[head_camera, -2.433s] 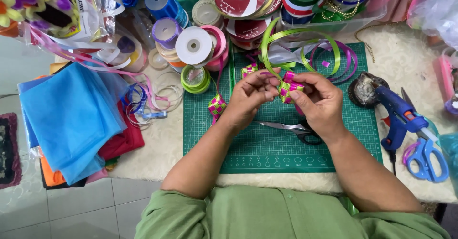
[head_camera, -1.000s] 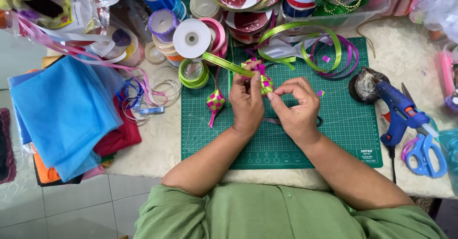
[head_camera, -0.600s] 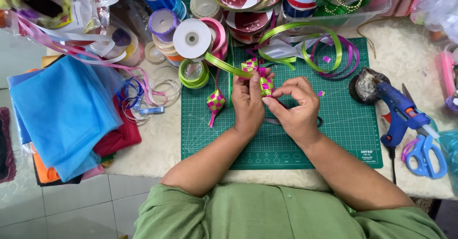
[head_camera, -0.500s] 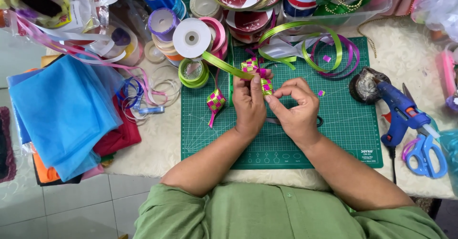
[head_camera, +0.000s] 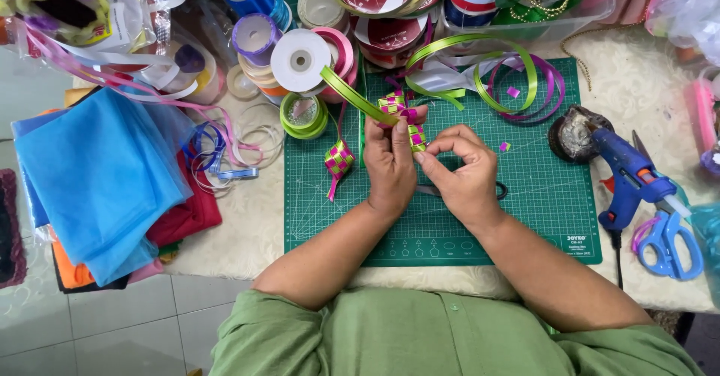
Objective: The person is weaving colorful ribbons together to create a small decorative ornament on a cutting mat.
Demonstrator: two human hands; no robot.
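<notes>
Near the mat's (head_camera: 525, 218) top edge, my left hand (head_camera: 390, 162) pinches the woven ribbon piece (head_camera: 401, 117) while my right hand (head_camera: 465, 173) grips its lower end; tightening the weave looks next.

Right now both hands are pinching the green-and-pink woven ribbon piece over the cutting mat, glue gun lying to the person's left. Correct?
Not quite. The head view shows the blue glue gun lying to the person's right. Left hand and right hand do pinch the woven ribbon piece over the green cutting mat.
</notes>
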